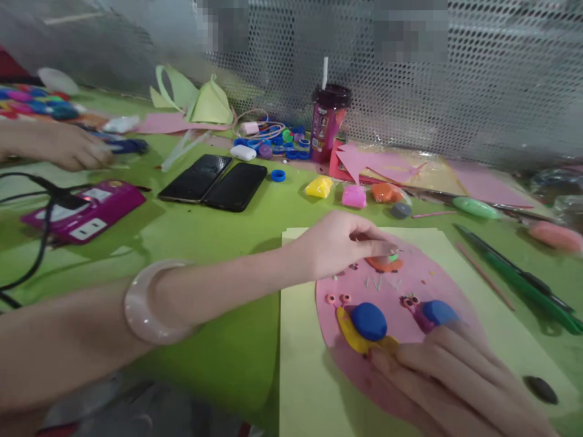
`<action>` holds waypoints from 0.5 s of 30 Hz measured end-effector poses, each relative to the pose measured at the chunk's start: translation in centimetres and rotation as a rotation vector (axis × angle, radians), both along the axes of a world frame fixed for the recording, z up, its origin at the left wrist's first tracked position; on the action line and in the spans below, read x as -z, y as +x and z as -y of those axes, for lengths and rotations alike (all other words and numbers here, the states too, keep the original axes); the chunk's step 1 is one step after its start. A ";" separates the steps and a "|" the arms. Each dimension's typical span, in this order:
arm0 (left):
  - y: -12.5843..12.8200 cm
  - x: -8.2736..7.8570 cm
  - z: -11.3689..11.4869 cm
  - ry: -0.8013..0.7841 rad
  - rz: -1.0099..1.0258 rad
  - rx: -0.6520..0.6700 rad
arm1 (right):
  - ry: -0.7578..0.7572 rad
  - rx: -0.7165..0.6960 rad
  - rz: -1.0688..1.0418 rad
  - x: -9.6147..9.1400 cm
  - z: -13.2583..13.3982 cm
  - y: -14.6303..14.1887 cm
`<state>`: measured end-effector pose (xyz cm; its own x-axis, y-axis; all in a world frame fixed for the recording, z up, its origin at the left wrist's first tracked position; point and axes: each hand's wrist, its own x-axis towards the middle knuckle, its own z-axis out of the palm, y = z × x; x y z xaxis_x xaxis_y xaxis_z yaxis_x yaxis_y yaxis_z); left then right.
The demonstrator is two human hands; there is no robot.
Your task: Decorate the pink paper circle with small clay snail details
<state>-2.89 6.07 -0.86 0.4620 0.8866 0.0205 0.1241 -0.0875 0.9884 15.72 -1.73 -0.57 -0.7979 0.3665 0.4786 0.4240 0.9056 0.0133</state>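
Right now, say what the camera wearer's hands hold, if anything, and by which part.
Left hand: pinched over the orange clay figure; any hold cannot be told. Right hand: at the tail of the yellow clay snail, no grip visible.

A grey metal wall crosses the top of the frame, dotted with rows of small round holes from the centre to the upper right. Toward the upper left its surface looks smoother and catches a pale streak of light. A green-topped table reaches back to it. At the lower left, below the table's near edge, lies a dim grey area, too blurred to make out.
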 end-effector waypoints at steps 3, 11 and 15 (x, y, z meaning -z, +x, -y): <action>-0.1 0.1 -0.1 0.020 0.013 0.016 | 0.032 -0.036 0.042 0.3 -0.1 0.3; 0.0 0.2 -0.1 0.053 0.090 0.058 | -0.035 -0.011 0.060 1.2 0.4 1.2; 0.0 0.1 -0.1 0.033 0.085 0.052 | -0.007 -0.021 0.109 0.9 0.7 1.1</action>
